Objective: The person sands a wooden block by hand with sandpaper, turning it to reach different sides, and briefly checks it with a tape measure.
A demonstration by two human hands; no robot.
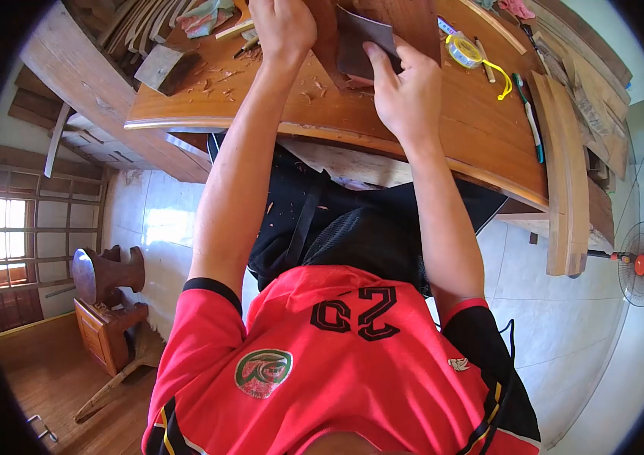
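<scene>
Woodworking shop — workbench (428,129), wood shavings (219,80), stacked timber (140,23).

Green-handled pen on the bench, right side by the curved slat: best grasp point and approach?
Grip the green-handled pen mid-barrel, coming from above. It lies flat on the bench top, its length running beside the curved wooden slat, so fingers close across the narrow barrel. Probably enter from the side facing the right hand; the slat crowds the other side.
</scene>
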